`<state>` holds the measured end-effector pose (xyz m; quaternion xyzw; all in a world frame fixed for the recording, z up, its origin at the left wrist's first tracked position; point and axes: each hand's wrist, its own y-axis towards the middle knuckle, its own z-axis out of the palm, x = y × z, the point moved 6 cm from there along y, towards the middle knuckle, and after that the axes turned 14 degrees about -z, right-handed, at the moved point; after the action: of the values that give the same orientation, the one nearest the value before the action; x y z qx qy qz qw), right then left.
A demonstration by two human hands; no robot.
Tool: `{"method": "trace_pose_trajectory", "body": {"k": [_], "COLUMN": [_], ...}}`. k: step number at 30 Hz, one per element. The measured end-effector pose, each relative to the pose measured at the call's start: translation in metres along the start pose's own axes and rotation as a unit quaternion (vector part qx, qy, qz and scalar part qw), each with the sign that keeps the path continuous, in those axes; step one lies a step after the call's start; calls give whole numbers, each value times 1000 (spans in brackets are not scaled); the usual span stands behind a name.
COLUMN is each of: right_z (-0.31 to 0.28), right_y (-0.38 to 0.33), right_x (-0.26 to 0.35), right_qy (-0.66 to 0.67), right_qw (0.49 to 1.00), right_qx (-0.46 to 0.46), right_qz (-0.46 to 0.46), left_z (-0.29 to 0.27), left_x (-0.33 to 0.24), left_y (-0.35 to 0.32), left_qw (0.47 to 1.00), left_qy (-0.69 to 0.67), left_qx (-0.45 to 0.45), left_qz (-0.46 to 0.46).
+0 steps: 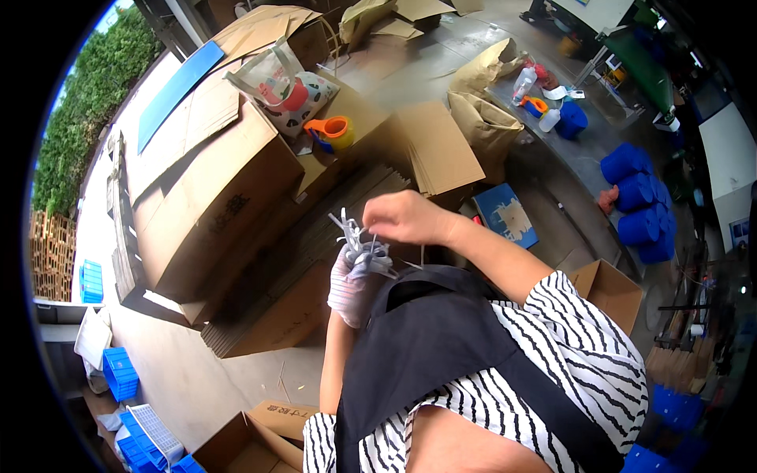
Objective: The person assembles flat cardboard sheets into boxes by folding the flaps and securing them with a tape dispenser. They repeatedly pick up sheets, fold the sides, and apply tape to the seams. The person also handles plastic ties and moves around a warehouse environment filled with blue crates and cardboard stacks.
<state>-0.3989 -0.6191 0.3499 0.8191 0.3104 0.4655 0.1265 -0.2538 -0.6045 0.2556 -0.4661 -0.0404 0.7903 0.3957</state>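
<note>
My left hand (348, 290) wears a pale glove and is closed round a bundle of thin grey-white strips (367, 257). Loose ends of the strips stick up and out on several sides. My bare right hand (404, 217) is just above the bundle, with fingers bent and pinched at one thin strip; the fingertips are partly hidden. What the strips are made of is hard to tell. Both hands are in front of a dark apron (430, 339), over a stack of flattened cardboard (264, 335).
A large cardboard box (213, 205) stands at the left, with a cloth bag (272, 75) and an orange jug (337, 130) beyond it. Blue buckets (637, 193) are stacked at the right. An open carton (236, 449) is at the lower left, near blue crates (120, 373).
</note>
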Motion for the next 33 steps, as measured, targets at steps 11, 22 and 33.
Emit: {"method": "trace_pose_trajectory", "body": {"k": [11, 22, 33], "right_z": [96, 117, 110], "right_y": [-29, -26, -12], "right_x": [19, 31, 32], "right_qy": [43, 97, 96], "right_qw": [997, 991, 994], "right_qx": [56, 84, 45], "right_qz": [8, -35, -27], "left_z": [-61, -66, -59], "left_x": [-17, -25, -42], "left_y": [-14, -47, -66], "left_qw": [960, 959, 960], "left_qy": [-94, -145, -184], "left_qx": [-158, -58, -20], "left_qz": [209, 236, 212]}}
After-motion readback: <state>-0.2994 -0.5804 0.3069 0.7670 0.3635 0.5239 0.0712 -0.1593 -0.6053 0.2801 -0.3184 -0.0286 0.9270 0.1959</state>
